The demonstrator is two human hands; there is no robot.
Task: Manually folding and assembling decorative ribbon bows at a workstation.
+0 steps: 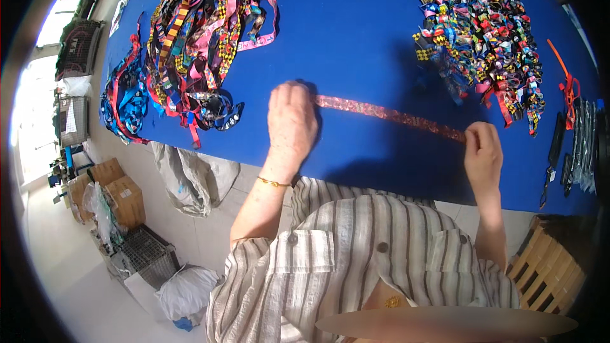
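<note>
A reddish-pink patterned ribbon strap (391,115) is stretched between my hands, just over the blue table (343,38). My left hand (292,114) has its fingers closed on the strap's left end. At the other end, my right hand (481,149) pinches the strap between thumb and fingers. The strap runs nearly straight and slopes down a little to the right. Far left lies a loose heap of colourful straps (197,44), with blue and red ones (127,98) beside it. On the far right, many folded straps (480,32) lie packed in rows.
At the table's right edge are an orange-red strap (567,92), black straps (556,152) and clear-wrapped dark strips (583,143). Left of the table, the floor holds cardboard boxes (124,200), a wire basket (149,254) and white sacks (190,178). A slatted wooden stool (549,263) stands lower right.
</note>
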